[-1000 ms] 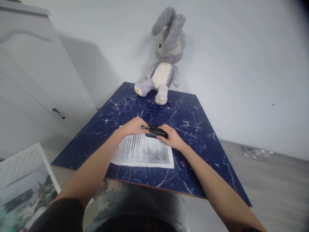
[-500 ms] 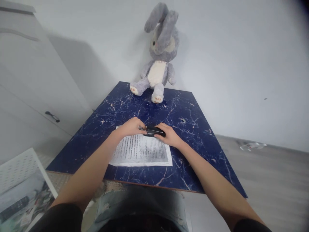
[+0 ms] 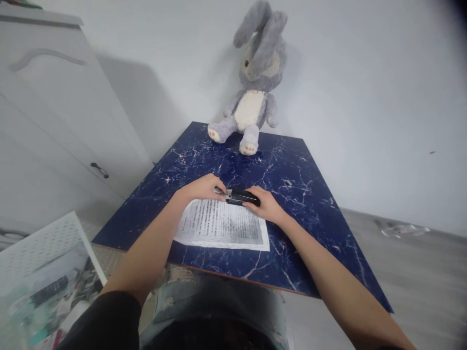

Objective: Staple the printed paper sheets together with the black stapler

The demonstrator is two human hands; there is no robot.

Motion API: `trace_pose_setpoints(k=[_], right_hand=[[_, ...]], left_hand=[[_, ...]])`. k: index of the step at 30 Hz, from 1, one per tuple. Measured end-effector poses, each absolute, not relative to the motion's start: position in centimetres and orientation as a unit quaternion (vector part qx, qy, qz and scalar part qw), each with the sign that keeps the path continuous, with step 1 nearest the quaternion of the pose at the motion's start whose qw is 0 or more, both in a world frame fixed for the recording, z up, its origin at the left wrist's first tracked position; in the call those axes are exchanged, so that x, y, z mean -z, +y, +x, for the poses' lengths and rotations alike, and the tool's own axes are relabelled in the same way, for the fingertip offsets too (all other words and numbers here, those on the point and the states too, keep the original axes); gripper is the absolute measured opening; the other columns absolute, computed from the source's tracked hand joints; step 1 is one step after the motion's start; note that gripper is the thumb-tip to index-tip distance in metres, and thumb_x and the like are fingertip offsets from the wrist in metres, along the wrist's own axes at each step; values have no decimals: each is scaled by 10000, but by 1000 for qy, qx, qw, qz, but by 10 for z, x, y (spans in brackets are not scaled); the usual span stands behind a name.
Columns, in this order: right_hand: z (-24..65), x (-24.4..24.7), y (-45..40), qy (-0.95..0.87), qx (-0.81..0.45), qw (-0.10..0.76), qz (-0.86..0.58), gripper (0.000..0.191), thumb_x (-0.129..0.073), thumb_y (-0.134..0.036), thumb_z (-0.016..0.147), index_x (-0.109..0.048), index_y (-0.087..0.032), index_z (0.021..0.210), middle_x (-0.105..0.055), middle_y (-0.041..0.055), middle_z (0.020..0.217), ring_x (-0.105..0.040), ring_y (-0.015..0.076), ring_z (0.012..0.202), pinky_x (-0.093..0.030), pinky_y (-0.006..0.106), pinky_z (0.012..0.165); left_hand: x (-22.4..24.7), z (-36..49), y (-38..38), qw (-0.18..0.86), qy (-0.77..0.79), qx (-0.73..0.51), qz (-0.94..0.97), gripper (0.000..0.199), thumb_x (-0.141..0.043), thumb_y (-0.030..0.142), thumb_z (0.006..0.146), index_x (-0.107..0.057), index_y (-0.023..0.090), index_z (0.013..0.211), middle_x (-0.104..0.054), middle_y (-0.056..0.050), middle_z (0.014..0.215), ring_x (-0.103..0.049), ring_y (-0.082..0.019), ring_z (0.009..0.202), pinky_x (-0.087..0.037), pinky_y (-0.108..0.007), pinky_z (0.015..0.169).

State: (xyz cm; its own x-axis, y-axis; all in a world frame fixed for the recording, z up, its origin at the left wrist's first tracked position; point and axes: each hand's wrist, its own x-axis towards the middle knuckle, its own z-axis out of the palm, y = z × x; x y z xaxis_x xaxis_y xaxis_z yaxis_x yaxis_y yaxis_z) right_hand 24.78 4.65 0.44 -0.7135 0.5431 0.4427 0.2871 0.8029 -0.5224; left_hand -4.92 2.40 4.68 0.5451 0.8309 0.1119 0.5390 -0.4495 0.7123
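Observation:
A black stapler [image 3: 241, 197] lies sideways between my hands over the top edge of a printed sheet of paper [image 3: 222, 228]. My right hand [image 3: 268, 204] is wrapped round its rounded black end. At the other end, the fingers of my left hand [image 3: 207, 188] pinch a silvery metal part [image 3: 222, 192] that sticks out of the black body. Whether staples are inside cannot be seen. Below my hands, the paper lies flat on the blue marbled table [image 3: 248, 267], its upper edge partly covered by the hands and the stapler.
A grey plush rabbit [image 3: 251, 107] sits at the table's far edge against the wall. To the left stand a white cabinet [image 3: 65, 112] and a white perforated bin [image 3: 83, 233] with assorted items. A clear plastic piece [image 3: 401, 229] lies on the floor at right.
More of the silvery part shows between my left fingers and the black body. The whole view has shifted, so the table and rabbit appear further right.

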Motion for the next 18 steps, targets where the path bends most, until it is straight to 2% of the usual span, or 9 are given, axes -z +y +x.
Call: trace_pose_setpoints(k=[4,7,11,14,18], right_hand=[[249,-4,46,-897,-218,306,-234,284,-669,-414,970,-650,-207,1163,-707,81,997,-625,254,909,-532,429,848],[249,-5,45,-892,-230,316,-227,291,-682,-434,961,-666,-210,1145,-707,75,973,-616,249,888,-526,418,825],[250,-7,42,-879,-249,341,-222,303,-699,-444,951,-671,-218,1151,-707,64,982,-606,238,876,-510,399,810],[249,-9,39,-872,-256,354,-219,308,-696,-441,954,-664,-220,1166,-708,69,1003,-606,242,889,-501,405,817],[247,-9,36,-872,-258,351,-221,336,-697,-468,948,-668,-223,1177,-710,70,987,-613,243,874,-508,415,823]], left_hand=[[-50,-63,27,369,408,-203,810,323,-887,279,678,-845,286,998,-803,-58,986,-731,-214,848,-523,-331,826],[-47,-58,28,383,397,-211,807,254,-877,251,691,-847,290,940,-799,-40,946,-721,-200,827,-512,-324,823],[-38,-35,27,307,380,-240,839,104,-848,249,758,-816,268,854,-777,-19,909,-680,-200,916,-436,-345,919],[-33,-21,26,242,387,-243,856,98,-814,243,807,-777,238,897,-760,-12,933,-644,-202,946,-370,-360,931],[-33,-20,26,212,387,-220,870,108,-789,259,847,-747,223,940,-750,-10,954,-620,-203,949,-346,-356,911]])
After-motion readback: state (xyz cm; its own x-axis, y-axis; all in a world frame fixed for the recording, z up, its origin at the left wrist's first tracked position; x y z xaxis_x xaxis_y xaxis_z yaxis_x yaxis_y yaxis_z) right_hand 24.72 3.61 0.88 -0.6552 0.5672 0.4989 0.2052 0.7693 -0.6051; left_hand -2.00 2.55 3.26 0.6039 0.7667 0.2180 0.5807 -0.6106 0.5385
